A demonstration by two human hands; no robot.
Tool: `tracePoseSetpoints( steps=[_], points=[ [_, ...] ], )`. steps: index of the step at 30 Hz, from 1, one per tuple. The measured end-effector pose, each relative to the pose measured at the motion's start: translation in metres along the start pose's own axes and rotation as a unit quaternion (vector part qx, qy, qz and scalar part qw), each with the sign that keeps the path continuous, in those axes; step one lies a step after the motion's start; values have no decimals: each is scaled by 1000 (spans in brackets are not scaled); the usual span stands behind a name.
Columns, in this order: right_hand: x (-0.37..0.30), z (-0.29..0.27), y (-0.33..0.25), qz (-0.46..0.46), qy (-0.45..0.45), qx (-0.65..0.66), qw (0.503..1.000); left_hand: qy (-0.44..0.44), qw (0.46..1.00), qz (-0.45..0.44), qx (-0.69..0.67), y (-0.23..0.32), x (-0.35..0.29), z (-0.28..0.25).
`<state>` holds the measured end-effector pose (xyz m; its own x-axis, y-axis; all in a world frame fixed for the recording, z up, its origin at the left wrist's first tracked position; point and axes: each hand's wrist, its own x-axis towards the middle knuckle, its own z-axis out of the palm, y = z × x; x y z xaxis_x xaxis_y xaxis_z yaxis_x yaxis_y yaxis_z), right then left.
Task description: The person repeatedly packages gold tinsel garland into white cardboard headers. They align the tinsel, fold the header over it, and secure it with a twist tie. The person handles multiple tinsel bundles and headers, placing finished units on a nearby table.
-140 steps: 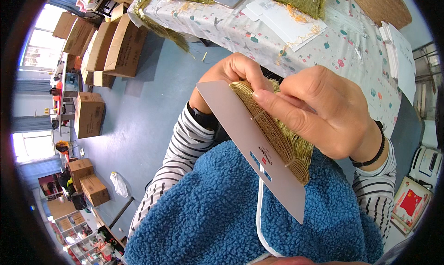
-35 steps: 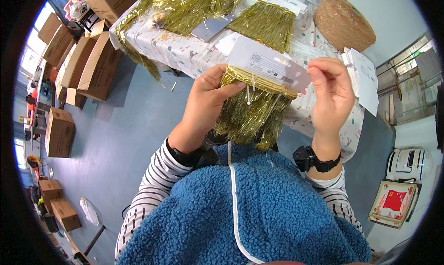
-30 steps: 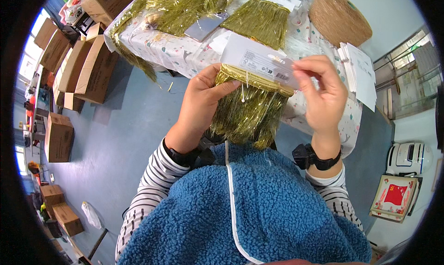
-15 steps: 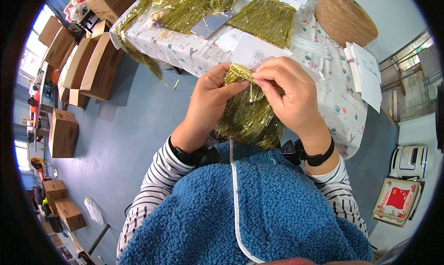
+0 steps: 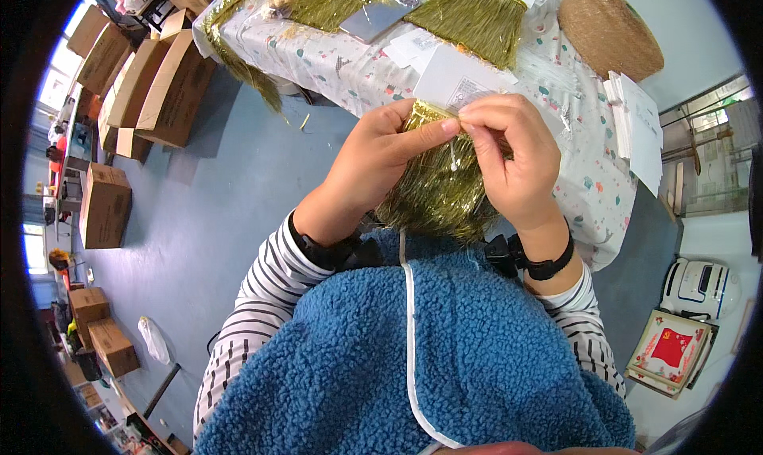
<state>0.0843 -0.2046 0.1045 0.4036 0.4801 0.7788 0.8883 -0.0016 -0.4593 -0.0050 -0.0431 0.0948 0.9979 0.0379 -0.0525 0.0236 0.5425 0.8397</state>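
A gold tinsel fringe [image 5: 441,189] hangs from its folded top band between my two hands, over my lap at the table's near edge. My left hand [image 5: 377,153] pinches the left part of the band, its thumb laid along the front. At the right end of the band, the thumb and fingertips of my right hand [image 5: 517,149] are pressed together beside my left thumb. A white card [image 5: 445,77] stands up behind the band. Below my fingertips a short thin white piece with a rounded end lies against the strands.
On the patterned tablecloth [image 5: 588,185] lie another gold fringe [image 5: 469,18], a flat grey rectangular object [image 5: 377,19], and a stack of white cards [image 5: 632,121]. A large brown spool [image 5: 608,26] stands at the far right. Cardboard boxes [image 5: 176,93] occupy the floor at left.
My left thumb has slid rightward along the band to meet my right fingertips. Both hands and the fringe sit slightly further right in the picture, and the view has shifted a little.
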Motion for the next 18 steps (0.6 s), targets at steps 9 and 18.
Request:
tracePoseSetpoints(
  steps=[9, 18],
  points=[
    [-1, -2, -1, 62, 1, 73, 995, 19, 998, 42, 33, -4, -1, 1],
    [-6, -24, -4, 400, -63, 325, 855, 91, 964, 152, 196, -9, 5, -3]
  ],
)
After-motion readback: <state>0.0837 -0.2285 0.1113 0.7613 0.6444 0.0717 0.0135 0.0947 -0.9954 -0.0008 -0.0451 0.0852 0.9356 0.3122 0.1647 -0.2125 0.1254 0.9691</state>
